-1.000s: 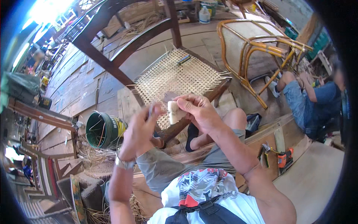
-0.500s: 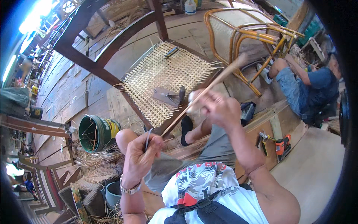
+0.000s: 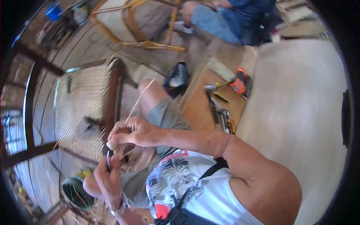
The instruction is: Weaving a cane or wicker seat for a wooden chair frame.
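Observation:
My left hand (image 3: pixel 107 179) is closed round a thin grey metal blade (image 3: pixel 108 160), its handle hidden in the fingers. Just above it, my right hand (image 3: pixel 137 132) pinches a pale cane strip (image 3: pixel 140 98); pale wraps cover some of its fingertips. The strip's upper end sticks up past the hand, and a lower length passes close to the blade. Whether blade and strip touch I cannot tell. Left of both hands stands a dark wooden chair (image 3: pixel 28 108) with a woven cane seat (image 3: pixel 80 101). A dark tool (image 3: pixel 92 123), blurred, lies on the weave.
Right of my leg, a wooden board carries pliers (image 3: pixel 221 97), an orange and black tool (image 3: pixel 239 84) and several hand tools. A green bucket (image 3: pixel 77 192) stands lower left. A rattan chair (image 3: pixel 172 48) and a seated co-worker (image 3: pixel 221 22) are at the back.
The view has swung to the right, so the chair sits farther left. My right hand has come from far along the strip to close above my left hand. Both hands keep their grip.

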`<state>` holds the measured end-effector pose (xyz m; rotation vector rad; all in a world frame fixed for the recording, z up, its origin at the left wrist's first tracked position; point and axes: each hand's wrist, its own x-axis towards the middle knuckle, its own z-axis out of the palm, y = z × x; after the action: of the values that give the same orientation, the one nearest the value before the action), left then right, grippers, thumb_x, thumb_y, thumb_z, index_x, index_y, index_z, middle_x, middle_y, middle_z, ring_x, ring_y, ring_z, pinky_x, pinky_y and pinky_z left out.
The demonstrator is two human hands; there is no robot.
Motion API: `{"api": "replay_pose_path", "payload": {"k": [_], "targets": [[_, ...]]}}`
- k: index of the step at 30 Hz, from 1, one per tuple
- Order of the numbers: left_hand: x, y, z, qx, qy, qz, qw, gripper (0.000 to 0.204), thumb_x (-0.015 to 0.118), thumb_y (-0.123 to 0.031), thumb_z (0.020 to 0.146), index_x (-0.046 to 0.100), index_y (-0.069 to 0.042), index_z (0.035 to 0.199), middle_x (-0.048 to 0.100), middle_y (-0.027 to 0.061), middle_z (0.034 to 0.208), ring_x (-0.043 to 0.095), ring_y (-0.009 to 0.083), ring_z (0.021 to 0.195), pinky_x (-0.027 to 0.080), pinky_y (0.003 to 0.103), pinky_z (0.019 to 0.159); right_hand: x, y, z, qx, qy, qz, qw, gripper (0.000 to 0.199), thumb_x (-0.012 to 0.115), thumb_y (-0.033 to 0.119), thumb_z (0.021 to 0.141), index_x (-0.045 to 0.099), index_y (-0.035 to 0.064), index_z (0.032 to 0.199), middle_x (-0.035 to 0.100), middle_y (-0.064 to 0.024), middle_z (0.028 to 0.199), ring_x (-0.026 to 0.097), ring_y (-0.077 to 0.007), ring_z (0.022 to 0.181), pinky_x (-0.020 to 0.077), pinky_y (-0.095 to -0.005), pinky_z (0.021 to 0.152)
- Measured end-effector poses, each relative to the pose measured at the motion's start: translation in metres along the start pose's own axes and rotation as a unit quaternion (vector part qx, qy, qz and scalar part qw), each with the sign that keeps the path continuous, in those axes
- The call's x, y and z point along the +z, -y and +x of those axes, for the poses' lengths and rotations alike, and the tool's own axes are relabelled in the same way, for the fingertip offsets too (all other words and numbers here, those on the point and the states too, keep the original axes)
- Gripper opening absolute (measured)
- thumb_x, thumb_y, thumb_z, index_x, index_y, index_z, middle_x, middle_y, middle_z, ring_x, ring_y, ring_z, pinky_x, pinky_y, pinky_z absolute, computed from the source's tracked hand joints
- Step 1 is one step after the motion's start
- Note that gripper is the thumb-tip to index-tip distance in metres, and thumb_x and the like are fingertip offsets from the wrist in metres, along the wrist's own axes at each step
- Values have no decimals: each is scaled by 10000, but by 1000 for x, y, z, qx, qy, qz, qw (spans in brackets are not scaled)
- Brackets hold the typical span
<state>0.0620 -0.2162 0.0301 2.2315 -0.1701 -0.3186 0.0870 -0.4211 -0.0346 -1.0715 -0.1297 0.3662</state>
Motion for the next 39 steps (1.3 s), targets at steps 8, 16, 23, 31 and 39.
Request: {"api": "replay_pose_path", "payload": {"k": [8,16,23,31,39], "targets": [[-184,151,-30,34,-122,348,929,480,628,-298,996,534,85,1271,711,191,1035,701,259,888,577,483,836,-171,36,-135,-86,-334,39,938,204,632,193,982,672,31,1101,712,-100,1004,689,-183,932,556,-303,788],[-204,131,-52,-63,-257,-315,912,254,602,-156,979,626,31,1150,683,92,1000,636,189,763,539,296,687,-258,-99,-285,231,-136,-614,742,333,653,168,887,617,9,1176,674,-223,1111,666,-415,1019,530,-469,874],[-110,26,-38,-103,-247,-252,930,206,635,-184,998,580,-75,1164,667,28,830,451,22,551,365,180,483,-134,17,-118,51,-331,-458,823,405,642,146,936,540,-3,1298,665,-169,1173,671,-243,1060,545,-373,885],[-9,-26,5,-68,-94,-448,887,65,572,-126,1027,583,-62,1035,720,132,1099,425,7,517,341,169,468,2,16,-17,89,40,-31,995,293,584,246,1024,624,29,1216,662,-58,1057,616,-128,942,499,-284,813],[-57,80,-4,-115,-298,-457,830,204,668,-185,982,654,-17,1095,738,82,937,409,-1,466,308,172,423,-60,61,-61,110,-39,-364,924,164,644,133,951,666,42,816,519,81,663,397,-8,584,303,-197,534]]}}
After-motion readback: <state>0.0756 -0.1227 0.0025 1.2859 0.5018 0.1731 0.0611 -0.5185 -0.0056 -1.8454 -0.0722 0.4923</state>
